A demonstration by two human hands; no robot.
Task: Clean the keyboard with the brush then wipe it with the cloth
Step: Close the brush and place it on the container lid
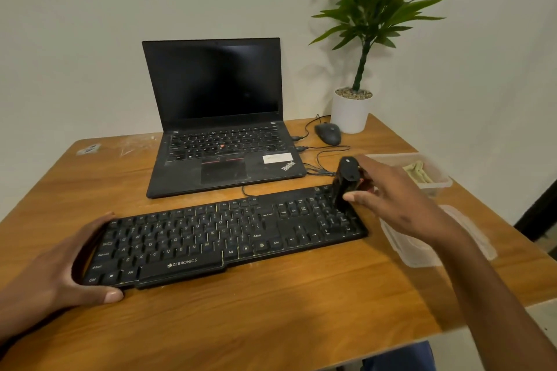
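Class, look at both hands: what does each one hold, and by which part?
The right hand grips the black brush by its handle, bristles down on the keyboard's number pad. The left hand holds the keyboard by its left end.

Wooden table (271, 310) carries keyboard (223, 238), laptop (223, 159), mouse (328, 133), potted plant (351, 113), container (434, 172).

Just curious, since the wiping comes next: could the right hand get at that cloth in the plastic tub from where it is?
Probably yes. The cloth lies in an open tub just beyond the right hand, nothing between, but its fingers hold the brush.
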